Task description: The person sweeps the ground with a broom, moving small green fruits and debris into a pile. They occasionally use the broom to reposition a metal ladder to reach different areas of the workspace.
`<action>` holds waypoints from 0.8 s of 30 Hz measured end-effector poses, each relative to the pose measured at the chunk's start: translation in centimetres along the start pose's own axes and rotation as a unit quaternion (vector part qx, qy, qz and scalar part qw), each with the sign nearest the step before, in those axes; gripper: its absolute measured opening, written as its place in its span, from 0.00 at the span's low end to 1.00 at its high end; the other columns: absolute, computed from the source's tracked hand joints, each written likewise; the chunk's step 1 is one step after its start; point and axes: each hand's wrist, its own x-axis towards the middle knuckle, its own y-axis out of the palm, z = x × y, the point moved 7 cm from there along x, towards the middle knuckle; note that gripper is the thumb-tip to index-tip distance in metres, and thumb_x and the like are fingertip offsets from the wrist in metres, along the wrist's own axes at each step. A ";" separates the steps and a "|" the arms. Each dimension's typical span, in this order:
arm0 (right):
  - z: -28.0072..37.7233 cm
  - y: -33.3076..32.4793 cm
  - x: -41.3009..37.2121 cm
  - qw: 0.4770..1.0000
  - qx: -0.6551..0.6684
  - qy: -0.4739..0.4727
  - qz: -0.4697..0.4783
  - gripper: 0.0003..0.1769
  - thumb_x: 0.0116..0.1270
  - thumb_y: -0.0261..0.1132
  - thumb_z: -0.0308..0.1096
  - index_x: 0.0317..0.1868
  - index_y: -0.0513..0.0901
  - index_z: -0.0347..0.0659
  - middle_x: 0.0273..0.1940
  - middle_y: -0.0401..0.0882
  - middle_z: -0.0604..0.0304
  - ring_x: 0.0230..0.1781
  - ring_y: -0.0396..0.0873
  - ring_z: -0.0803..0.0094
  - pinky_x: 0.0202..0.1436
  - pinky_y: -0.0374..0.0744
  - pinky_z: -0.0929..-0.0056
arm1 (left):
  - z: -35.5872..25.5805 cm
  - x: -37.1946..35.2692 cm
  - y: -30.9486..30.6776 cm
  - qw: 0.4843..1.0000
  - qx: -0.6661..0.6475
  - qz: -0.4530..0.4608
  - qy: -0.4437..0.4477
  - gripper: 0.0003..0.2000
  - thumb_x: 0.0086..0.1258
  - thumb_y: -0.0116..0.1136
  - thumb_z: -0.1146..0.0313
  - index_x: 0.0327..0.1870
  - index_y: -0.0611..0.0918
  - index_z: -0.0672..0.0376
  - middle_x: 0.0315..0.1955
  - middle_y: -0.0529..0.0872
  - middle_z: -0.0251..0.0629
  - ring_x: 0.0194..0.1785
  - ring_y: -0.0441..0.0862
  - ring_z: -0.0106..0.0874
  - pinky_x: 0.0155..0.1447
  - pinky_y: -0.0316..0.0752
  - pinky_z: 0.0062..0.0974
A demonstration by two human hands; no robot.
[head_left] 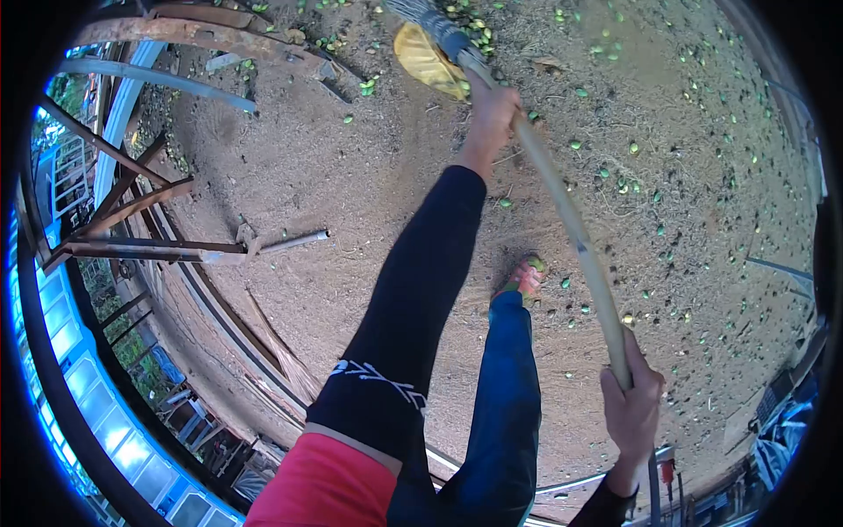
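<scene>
A broom (580, 233) with a long, gently curved, pale wooden handle and grey bristles (428, 19) is held over leaf-strewn dirt ground (351, 211), its head beside a large yellow leaf (423, 60). The left hand (496, 110) grips the handle near the bristles; the right hand (634, 402) clasps its far end.

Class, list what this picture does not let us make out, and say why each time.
All in the head view:
Broom bristles: far tips cut off by the top edge.
Second foot: not seen, apparently behind the outstretched left arm.
Near end of the handle: covered by the right hand.
Green and yellow bits on the ground: too small to identify.
</scene>
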 end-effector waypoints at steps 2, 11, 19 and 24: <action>1.2 4.0 -0.8 0.995 0.088 -0.016 -0.032 0.30 0.62 0.67 0.23 0.66 0.75 0.33 0.31 0.84 0.43 0.23 0.83 0.61 0.28 0.78 0.63 | -3.3 1.3 -2.6 0.999 0.009 0.025 0.046 0.32 0.58 0.52 0.87 0.64 0.61 0.49 0.33 0.75 0.41 0.24 0.75 0.31 0.25 0.77 0.32; 16.6 25.8 -16.1 0.891 0.379 -0.235 0.082 0.28 0.70 0.66 0.46 0.69 0.75 0.50 0.43 0.85 0.53 0.42 0.86 0.56 0.44 0.86 0.62 | -12.9 -14.9 -9.1 0.889 0.350 0.238 -0.171 0.42 0.67 0.53 0.78 0.82 0.53 0.41 0.26 0.74 0.29 0.16 0.69 0.19 0.17 0.67 0.20; -3.8 32.2 -10.8 0.715 0.646 0.187 -0.191 0.33 0.77 0.61 0.46 0.74 0.66 0.36 0.50 0.84 0.58 0.48 0.83 0.73 0.47 0.83 0.74 | -2.1 -39.1 -15.2 0.687 0.377 0.441 -0.438 0.46 0.63 0.55 0.81 0.82 0.50 0.41 0.21 0.73 0.27 0.15 0.71 0.19 0.16 0.69 0.22; -8.3 36.0 -21.3 0.757 0.593 0.164 -0.222 0.26 0.75 0.63 0.31 0.69 0.70 0.29 0.42 0.85 0.56 0.42 0.81 0.75 0.47 0.79 0.77 | -4.4 -32.2 -21.0 0.642 0.526 0.437 -0.347 0.46 0.62 0.53 0.81 0.82 0.52 0.38 0.20 0.74 0.29 0.16 0.72 0.22 0.18 0.70 0.24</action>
